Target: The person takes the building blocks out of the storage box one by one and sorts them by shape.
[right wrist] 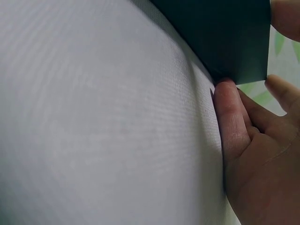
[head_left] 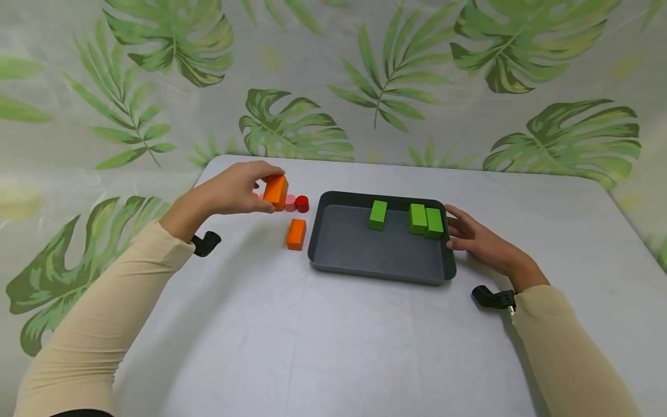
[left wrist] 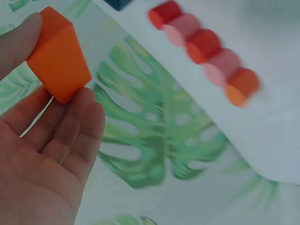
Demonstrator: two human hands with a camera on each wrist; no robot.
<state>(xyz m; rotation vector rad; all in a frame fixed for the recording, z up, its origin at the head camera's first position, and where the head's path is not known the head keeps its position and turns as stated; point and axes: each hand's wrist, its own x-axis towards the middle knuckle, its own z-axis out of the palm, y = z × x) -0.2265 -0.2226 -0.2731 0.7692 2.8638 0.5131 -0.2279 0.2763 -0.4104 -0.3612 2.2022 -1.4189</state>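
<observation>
In the head view my left hand [head_left: 237,188] holds an orange rectangular block [head_left: 276,192] raised above the table, left of the tray. The left wrist view shows the block [left wrist: 61,58] pinched between thumb and fingertips. A second orange block [head_left: 296,234] lies on the table beside the grey tray [head_left: 365,255]. Three green blocks stand in the tray along its far side: one green block [head_left: 377,215] near the middle, two side by side at the right. My right hand [head_left: 476,240] touches the tray's right outer wall with relaxed fingers, its fingertips at the tray [right wrist: 239,42] in the right wrist view.
Behind the left hand, a row of short cylinders [left wrist: 204,46] in red, pink and orange lies near the table's edge. At the row's right end is a red cylinder [head_left: 302,203]. A leaf-patterned cloth [head_left: 312,69] hangs beyond the white table [head_left: 354,336].
</observation>
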